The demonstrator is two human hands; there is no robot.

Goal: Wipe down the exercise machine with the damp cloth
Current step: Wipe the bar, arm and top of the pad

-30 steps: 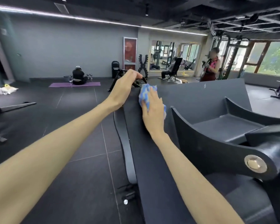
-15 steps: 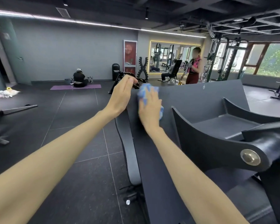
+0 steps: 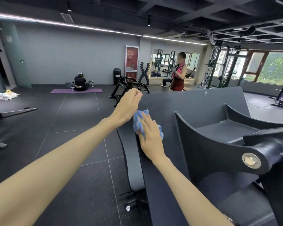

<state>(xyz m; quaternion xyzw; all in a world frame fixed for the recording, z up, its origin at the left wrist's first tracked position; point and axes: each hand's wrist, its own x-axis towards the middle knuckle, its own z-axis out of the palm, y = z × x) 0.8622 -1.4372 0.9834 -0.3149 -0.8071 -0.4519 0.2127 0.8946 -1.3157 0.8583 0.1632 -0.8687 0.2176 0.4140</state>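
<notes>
The right hand (image 3: 151, 137) lies flat with its fingers straight and together, pressing a blue, nubby microfibre cloth (image 3: 138, 122) against the sloping panel of a large matte black exercise machine (image 3: 194, 105). The cloth bunches out past the fingertips and on both sides of the palm, and sits close to the panel's left edge, a little below its upper left corner. The left hand (image 3: 129, 106) reaches forward just above and to the left of the cloth, with its fingers curled over the panel's upper left corner, gripping the edge. Both bare forearms stretch out from the bottom of the view.

To the right of the cloth, a thick curved black metal arm (image 3: 207, 144) of the machine sweeps down to a round silver bolt (image 3: 251, 160). A padded dark grey strip (image 3: 131, 157) runs down the machine's left side.

The floor (image 3: 72, 136) is made of dark grey tiles. Further back, a person in black (image 3: 80, 83) sits on a purple exercise mat (image 3: 76, 90) facing a grey wall. A person in a dark red outfit with a pink towel round the neck (image 3: 178, 75) stands near a large wall mirror (image 3: 170, 62). Black weight racks (image 3: 225, 66) stand at the right, beside windows showing green trees.
</notes>
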